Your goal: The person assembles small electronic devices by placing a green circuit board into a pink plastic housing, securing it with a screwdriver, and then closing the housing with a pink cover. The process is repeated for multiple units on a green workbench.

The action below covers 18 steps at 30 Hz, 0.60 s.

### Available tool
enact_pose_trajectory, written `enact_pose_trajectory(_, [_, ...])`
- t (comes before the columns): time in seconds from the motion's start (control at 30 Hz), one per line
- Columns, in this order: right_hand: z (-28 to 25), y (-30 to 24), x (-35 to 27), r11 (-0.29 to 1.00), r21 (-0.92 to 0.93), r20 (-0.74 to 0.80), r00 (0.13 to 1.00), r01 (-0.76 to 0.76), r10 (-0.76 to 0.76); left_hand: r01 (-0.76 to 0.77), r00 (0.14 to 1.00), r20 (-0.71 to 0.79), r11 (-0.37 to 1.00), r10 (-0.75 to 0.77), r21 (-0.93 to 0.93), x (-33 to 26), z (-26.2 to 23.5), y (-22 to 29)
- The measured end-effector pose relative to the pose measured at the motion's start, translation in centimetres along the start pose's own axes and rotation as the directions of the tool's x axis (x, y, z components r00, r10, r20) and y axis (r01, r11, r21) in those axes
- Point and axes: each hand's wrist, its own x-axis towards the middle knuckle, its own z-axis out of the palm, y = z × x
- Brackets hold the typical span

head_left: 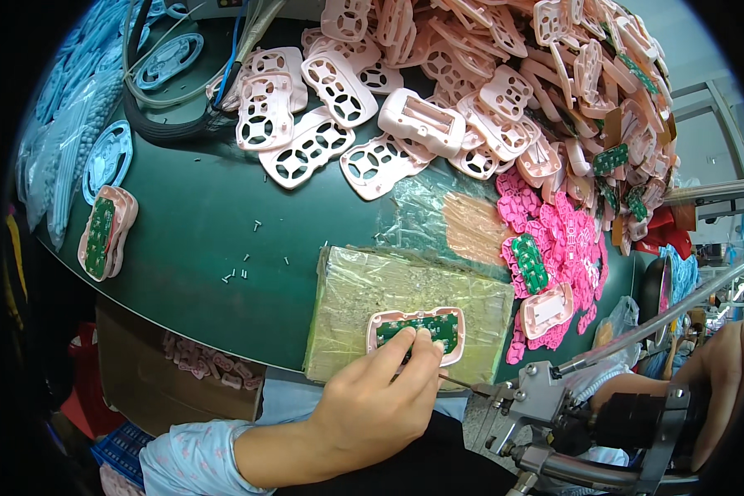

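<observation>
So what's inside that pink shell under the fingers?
A green circuit board sits inside the pink shell, which lies on a tape-wrapped block. The left hand fingertips cover part of the board, so what lies beneath them is hidden.

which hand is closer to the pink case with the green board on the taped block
Left. The left hand has fingertips on the pink case; the right hand grips a powered screwdriver off to its right.

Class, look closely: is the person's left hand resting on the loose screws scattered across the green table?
No: the left hand presses the pink shell with its green board, apart from the screws.
</observation>
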Motion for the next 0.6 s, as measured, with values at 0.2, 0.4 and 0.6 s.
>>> enact_pose_trajectory(0.2, [0.1,0.4,-0.7,1.0,0.01,0.003,1.0,0.005,-0.005,0.008,1.0,0.015,1.0,-0.008,-0.007,-0.2,-0.1,0.0])
enact_pose_trajectory(0.4, [0.2,1.3,-1.5,1.0,0.013,0.01,1.0,0.006,-0.006,0.019,0.999,0.029,1.0,-0.018,-0.022,-0.1,-0.2,0.0])
enact_pose_trajectory(0.6, [0.4,1.4,-1.8,1.0,-0.007,0.009,1.0,0.018,-0.018,-0.004,0.999,0.053,0.999,0.006,-0.034,0.0,-0.3,-0.1])
